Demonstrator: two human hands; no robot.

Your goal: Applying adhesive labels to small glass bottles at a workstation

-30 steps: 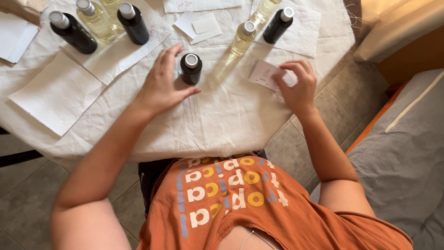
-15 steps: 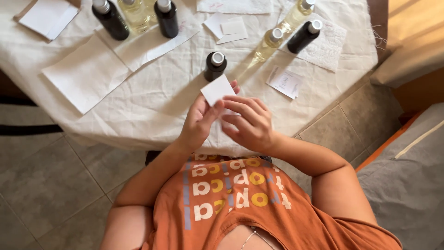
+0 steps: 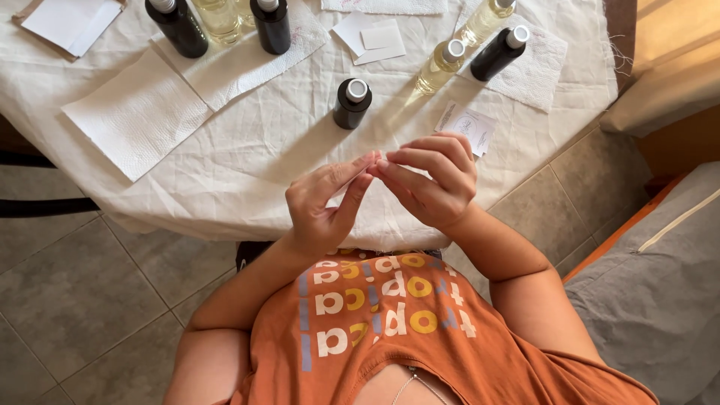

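Grip closing fingertip to fingertip: left hand (image 3: 324, 206) and right hand (image 3: 431, 176) are pinching something barely visible, a black bottle (image 3: 352, 103) standing just beyond on the table (image 3: 247, 157).

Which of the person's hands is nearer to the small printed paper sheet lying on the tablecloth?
The right hand. It hovers just below and left of the printed paper sheet, nearly over its edge. The left hand is farther to the left, fingertips meeting the right hand's.

Your fingertips pinch a small white paper slip (image 3: 377, 160), seen almost edge-on, so only a sliver shows. A dark bottle (image 3: 352, 103) with a silver cap stands upright just beyond your grip.
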